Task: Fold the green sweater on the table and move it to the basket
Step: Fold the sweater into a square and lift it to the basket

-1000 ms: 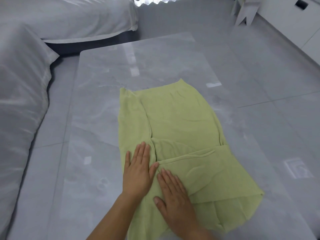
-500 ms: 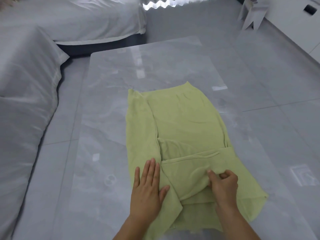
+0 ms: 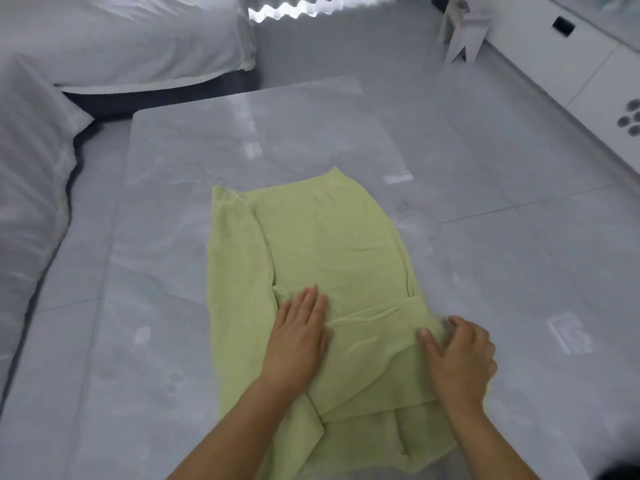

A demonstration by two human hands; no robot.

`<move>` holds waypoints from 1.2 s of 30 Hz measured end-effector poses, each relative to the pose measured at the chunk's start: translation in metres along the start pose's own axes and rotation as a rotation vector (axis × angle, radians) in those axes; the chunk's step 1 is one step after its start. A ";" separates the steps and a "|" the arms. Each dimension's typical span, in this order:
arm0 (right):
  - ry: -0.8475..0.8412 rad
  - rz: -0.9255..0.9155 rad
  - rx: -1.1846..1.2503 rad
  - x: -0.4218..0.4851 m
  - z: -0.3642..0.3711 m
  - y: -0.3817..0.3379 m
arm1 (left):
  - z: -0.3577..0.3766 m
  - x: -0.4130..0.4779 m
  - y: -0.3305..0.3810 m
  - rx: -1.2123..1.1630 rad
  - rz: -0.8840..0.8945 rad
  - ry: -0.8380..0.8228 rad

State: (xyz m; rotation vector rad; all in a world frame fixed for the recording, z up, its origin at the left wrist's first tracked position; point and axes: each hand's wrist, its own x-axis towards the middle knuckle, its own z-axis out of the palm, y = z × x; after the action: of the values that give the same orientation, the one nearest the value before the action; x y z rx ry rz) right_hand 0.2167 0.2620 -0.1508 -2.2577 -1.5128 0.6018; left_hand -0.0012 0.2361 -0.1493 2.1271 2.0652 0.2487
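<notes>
The green sweater [image 3: 332, 244] lies lengthwise on the glossy grey table [image 3: 180, 161], its sides folded inward and a sleeve laid across its near part. My left hand [image 3: 299, 341] rests flat on the middle of the cloth, fingers straight and pointing away from me. My right hand [image 3: 460, 358] is at the sweater's right edge. Its thumb lies on top of the folded sleeve and its fingers curl round the edge of the cloth. No basket is in view.
A white-covered sofa [image 3: 31, 202] runs along the table's left side and a second cushion [image 3: 131, 39] lies beyond the far edge. White cabinets [image 3: 588, 64] and a small white stool [image 3: 462, 32] stand at the far right on the tiled floor.
My right hand has moved right, from the sleeve's middle to the sweater's right edge. My left hand has slid forward and right onto the sweater's centre.
</notes>
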 end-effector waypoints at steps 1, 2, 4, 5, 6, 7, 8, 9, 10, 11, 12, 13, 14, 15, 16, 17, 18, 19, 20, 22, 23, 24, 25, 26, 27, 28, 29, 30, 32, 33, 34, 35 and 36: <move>-0.003 0.029 -0.051 0.003 -0.002 0.004 | -0.005 0.017 0.007 -0.010 0.007 -0.030; -0.010 0.048 -0.084 0.004 -0.004 0.008 | -0.008 0.036 0.013 -0.013 0.013 -0.072; -0.050 0.077 -0.078 0.009 -0.006 0.015 | -0.011 0.072 0.025 -0.013 -0.018 -0.158; -0.079 0.089 -0.052 0.012 -0.007 0.018 | -0.011 0.089 0.033 0.005 -0.019 -0.160; -0.106 0.094 -0.028 0.015 -0.008 0.020 | -0.010 0.107 0.040 0.019 -0.005 -0.147; -0.126 0.084 -0.011 0.017 -0.009 0.022 | -0.007 0.122 0.048 0.016 0.006 -0.143; -0.135 0.060 -0.004 0.019 -0.010 0.024 | -0.003 0.136 0.056 0.007 0.013 -0.139; -0.133 0.027 0.004 0.020 -0.011 0.024 | 0.003 0.148 0.064 0.009 0.020 -0.147; -0.125 -0.011 0.020 0.020 -0.013 0.023 | 0.008 0.159 0.072 0.018 0.019 -0.160; -0.124 -0.044 0.047 0.019 -0.013 0.023 | 0.013 0.168 0.079 0.019 0.005 -0.170; -0.136 -0.065 0.081 0.018 -0.015 0.023 | 0.017 0.177 0.086 0.018 -0.020 -0.177; -0.158 -0.071 0.119 0.016 -0.016 0.022 | 0.021 0.185 0.091 0.018 -0.049 -0.171; -0.182 -0.070 0.151 0.015 -0.017 0.021 | 0.024 0.192 0.096 0.022 -0.084 -0.156; -0.203 -0.061 0.178 0.015 -0.018 0.020 | 0.027 0.199 0.099 0.018 -0.135 -0.144; -0.219 -0.042 0.212 0.015 -0.019 0.020 | 0.030 0.203 0.101 -0.011 -0.200 -0.138; -0.229 -0.017 0.258 0.016 -0.018 0.020 | 0.032 0.206 0.102 -0.061 -0.270 -0.134; -0.231 0.012 0.311 0.017 -0.016 0.019 | 0.033 0.207 0.102 -0.113 -0.337 -0.127; -0.226 0.039 0.358 0.018 -0.014 0.020 | 0.035 0.208 0.102 -0.149 -0.389 -0.122; -0.221 0.062 0.397 0.019 -0.013 0.020 | 0.035 0.209 0.101 -0.177 -0.432 -0.113; -0.227 0.090 0.457 0.020 -0.010 0.022 | 0.032 0.212 0.093 -0.315 -0.483 -0.057; -0.241 0.094 0.479 0.020 -0.010 0.022 | 0.030 0.213 0.087 -0.442 -0.510 -0.015; -0.257 0.091 0.497 0.019 -0.012 0.021 | 0.025 0.214 0.081 -0.602 -0.551 0.028; -0.280 0.080 0.520 0.018 -0.015 0.020 | 0.020 0.214 0.074 -0.783 -0.609 0.074; -0.316 0.062 0.556 0.016 -0.019 0.019 | 0.014 0.212 0.068 -0.970 -0.682 0.115; -0.370 0.037 0.610 0.013 -0.022 0.016 | 0.006 0.208 0.062 -1.128 -0.765 0.130; -0.431 0.002 0.656 0.008 -0.025 0.012 | -0.004 0.202 0.057 -1.262 -0.851 0.128; -0.493 -0.046 0.679 0.001 -0.027 0.005 | -0.013 0.198 0.049 -1.376 -0.927 0.118; -0.544 -0.107 0.673 -0.007 -0.028 -0.001 | -0.024 0.193 0.041 -1.471 -0.990 0.113; -0.592 -0.217 0.627 -0.023 -0.021 -0.014 | -0.041 0.187 0.023 -1.592 -1.000 0.039; -0.594 -0.260 0.601 -0.030 -0.017 -0.020 | -0.047 0.183 0.016 -1.623 -0.968 0.001; -0.594 -0.287 0.590 -0.035 -0.012 -0.026 | -0.051 0.181 0.008 -1.619 -0.936 -0.016; -0.605 -0.299 0.590 -0.041 -0.007 -0.031 | -0.051 0.180 -0.002 -1.572 -0.907 0.002; -0.607 -0.314 0.571 -0.045 -0.003 -0.036 | -0.047 0.179 -0.012 -1.441 -0.877 0.024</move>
State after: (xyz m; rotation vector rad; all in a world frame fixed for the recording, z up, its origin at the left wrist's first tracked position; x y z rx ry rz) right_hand 0.1748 0.2336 -0.1233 -1.4309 -1.6214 1.4845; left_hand -0.0187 0.4157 -0.1061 0.3602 1.6302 1.1249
